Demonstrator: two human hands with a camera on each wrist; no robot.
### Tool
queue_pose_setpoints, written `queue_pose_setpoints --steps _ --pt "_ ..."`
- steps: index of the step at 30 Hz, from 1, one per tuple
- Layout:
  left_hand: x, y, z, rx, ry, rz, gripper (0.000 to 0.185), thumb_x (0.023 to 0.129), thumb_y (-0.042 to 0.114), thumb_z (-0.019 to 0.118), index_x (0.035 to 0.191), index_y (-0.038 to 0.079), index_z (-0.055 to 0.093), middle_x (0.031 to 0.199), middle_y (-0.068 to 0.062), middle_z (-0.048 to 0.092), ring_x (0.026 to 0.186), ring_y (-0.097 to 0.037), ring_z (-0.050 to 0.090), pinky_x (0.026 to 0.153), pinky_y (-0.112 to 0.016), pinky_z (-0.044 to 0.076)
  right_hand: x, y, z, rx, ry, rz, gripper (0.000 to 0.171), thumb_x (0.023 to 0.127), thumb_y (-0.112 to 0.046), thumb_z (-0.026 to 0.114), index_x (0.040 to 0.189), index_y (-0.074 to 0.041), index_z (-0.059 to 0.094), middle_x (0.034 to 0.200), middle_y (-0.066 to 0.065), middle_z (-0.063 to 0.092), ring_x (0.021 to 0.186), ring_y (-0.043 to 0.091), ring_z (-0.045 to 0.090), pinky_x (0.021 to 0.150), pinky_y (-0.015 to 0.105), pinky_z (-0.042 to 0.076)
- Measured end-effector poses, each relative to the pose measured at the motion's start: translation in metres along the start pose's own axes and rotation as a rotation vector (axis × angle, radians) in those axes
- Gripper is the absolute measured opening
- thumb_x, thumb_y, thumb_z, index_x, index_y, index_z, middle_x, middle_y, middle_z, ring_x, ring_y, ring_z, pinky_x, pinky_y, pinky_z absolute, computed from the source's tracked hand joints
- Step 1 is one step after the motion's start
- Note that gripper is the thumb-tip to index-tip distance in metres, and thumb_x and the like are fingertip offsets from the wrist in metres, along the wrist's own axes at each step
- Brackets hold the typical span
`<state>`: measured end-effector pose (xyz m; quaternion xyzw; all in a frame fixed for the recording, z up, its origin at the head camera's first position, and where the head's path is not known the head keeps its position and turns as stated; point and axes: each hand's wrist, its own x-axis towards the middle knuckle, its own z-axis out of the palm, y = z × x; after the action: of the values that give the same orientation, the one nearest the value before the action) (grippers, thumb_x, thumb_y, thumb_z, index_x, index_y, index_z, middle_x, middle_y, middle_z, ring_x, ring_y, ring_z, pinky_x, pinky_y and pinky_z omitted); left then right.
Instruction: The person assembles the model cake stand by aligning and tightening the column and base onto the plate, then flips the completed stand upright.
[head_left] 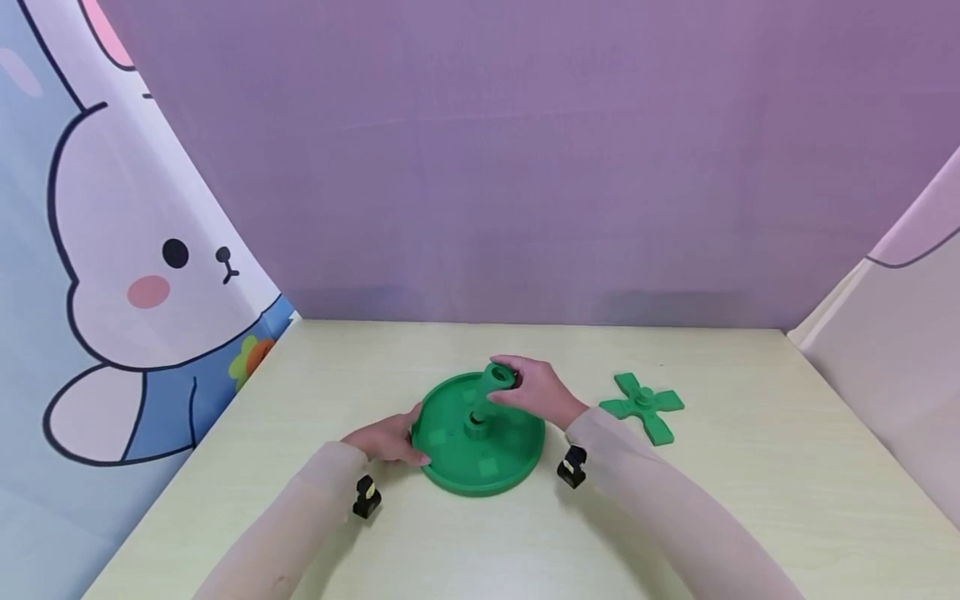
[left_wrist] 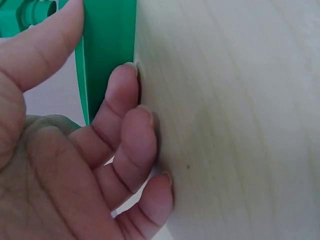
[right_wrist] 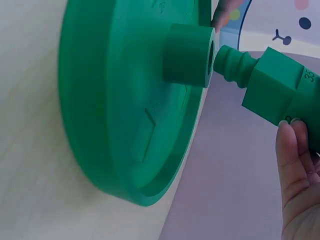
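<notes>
Lower centre: my right hand (head_left: 542, 390) pinches threaded post (right_wrist: 282, 85), left hand (head_left: 384, 438) grips disc base (head_left: 480, 489); post's tilt could cross-thread socket (right_wrist: 186, 55).

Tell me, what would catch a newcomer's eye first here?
Probably the big cartoon rabbit printed at the far left. Next, the round green dish mid-table, where the left hand holds the rim and the right hand holds a tilted green post, its ribbed tip at the mouth of the central socket. To their right lies a green four-armed cross.
</notes>
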<state>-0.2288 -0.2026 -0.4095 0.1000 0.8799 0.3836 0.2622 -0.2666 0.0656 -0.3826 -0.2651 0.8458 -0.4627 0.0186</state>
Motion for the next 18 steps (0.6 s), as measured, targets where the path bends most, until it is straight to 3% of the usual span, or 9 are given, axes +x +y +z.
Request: queue_pose_setpoints --steps 4,11,18 --pt "0.000 0.001 0.001 0.004 0.014 -0.016 0.099 0.083 0.009 0.074 0.153 0.003 0.005 0.099 -0.012 0.054 0.058 -0.019 0.045 0.057 -0.029 0.041 0.003 -0.004 0.002 -0.022 -0.017 -0.016 0.057 0.083 -0.015 0.075 0.135 -0.001 0.054 0.123 0.013 0.062 0.091 0.016 0.061 0.080 0.032 0.052" --pt "0.001 0.001 0.001 -0.015 0.012 -0.028 0.098 0.085 0.009 0.073 0.154 0.004 0.003 0.086 -0.011 0.052 0.054 -0.018 0.041 0.054 -0.028 0.038 0.008 -0.011 0.004 -0.048 -0.035 -0.018 0.057 0.084 -0.016 0.075 0.135 -0.002 0.054 0.120 0.011 0.062 0.082 0.013 0.058 0.074 0.028 0.051" --pt "0.002 0.001 0.003 -0.020 0.024 -0.042 0.098 0.085 0.008 0.073 0.153 0.003 0.004 0.103 -0.013 0.053 0.054 -0.018 0.041 0.054 -0.028 0.038 0.011 -0.009 0.005 -0.071 -0.061 -0.007 0.058 0.084 -0.018 0.075 0.136 -0.003 0.053 0.115 0.008 0.063 0.077 0.013 0.055 0.070 0.027 0.049"
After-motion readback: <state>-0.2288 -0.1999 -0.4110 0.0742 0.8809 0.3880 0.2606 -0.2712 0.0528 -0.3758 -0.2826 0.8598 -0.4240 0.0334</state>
